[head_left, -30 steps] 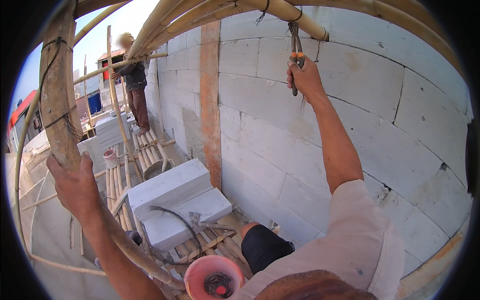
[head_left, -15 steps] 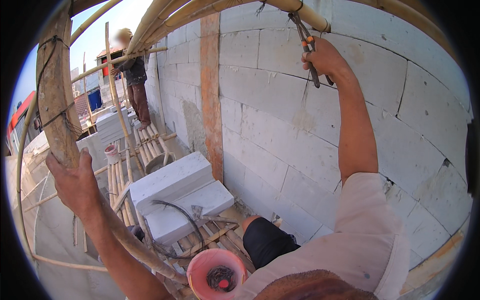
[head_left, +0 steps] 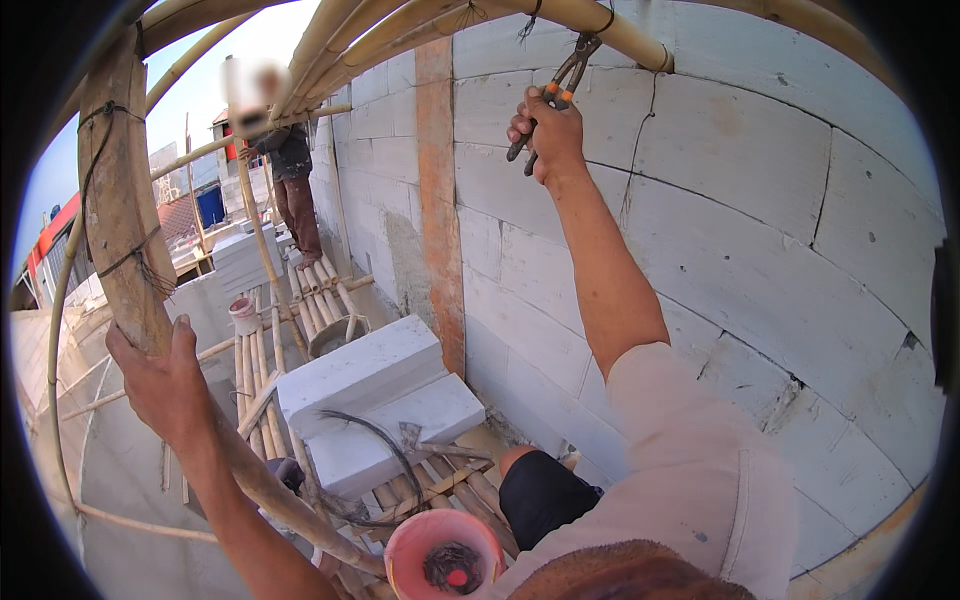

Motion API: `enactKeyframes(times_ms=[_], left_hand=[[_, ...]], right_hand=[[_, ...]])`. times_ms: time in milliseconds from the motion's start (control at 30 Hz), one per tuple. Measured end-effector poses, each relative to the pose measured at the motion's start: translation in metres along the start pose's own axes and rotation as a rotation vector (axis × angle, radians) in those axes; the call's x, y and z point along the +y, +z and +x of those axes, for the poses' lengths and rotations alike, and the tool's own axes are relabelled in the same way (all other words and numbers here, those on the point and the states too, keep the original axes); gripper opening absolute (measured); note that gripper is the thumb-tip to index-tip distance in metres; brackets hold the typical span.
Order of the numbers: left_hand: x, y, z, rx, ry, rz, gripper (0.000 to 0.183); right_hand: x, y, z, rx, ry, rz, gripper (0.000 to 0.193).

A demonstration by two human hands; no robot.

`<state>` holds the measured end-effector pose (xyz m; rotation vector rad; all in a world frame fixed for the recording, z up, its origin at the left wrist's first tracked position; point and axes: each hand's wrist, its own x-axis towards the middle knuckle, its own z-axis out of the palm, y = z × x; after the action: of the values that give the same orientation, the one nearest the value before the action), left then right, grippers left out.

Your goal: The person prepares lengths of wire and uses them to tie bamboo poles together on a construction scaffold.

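Note:
My right hand (head_left: 550, 132) is raised and closed around the handles of a pair of pincers (head_left: 572, 72), dark metal with orange bands. Their jaws meet the underside of a bamboo pole (head_left: 637, 48), close to a dark wire tie (head_left: 606, 16) wrapped around it. At the left, my left hand (head_left: 165, 378) wraps round the lower part of a rough wooden post (head_left: 122, 200), thumb pointing up. Dark wire (head_left: 138, 250) is bound around that post above the hand.
White blocks (head_left: 365, 365) lie on the bamboo platform (head_left: 460, 490), with a bent bundle of wire (head_left: 385, 440) over them. Beside my leg stands a pink bucket (head_left: 400, 555). A block wall (head_left: 720, 240) rises at the right. Another person (head_left: 293, 165) stands farther along the platform.
My right hand has swung left with the pincers, and their handles now slant down to the left. The view has shifted slightly. My left hand keeps its hold on the post.

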<state>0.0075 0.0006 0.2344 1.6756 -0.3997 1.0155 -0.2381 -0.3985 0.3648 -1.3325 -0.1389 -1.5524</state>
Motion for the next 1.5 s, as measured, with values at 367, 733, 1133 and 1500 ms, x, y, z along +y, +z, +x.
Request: enactKeyframes(times_ms=[367, 733, 1133, 1500], left_hand=[[-0.017, 0.003, 0.005, 0.026, 0.090, -0.166, 0.066], [-0.007, 0.004, 0.002, 0.026, 0.040, -0.061, 0.073], [-0.008, 0.000, 0.004, 0.035, 0.032, 0.033, 0.073], [-0.010, 0.003, 0.004, 0.058, 0.044, 0.072, 0.076]], right_hand=[[0.066, 0.038, 0.070, 0.109, -0.471, 0.211, 0.011], [-0.055, -0.050, -0.024, -0.272, 0.274, 0.113, 0.023], [-0.088, -0.074, -0.048, 0.240, -0.398, -1.612, 0.061], [-0.056, -0.079, -0.032, 0.114, -0.310, -1.225, 0.032]])
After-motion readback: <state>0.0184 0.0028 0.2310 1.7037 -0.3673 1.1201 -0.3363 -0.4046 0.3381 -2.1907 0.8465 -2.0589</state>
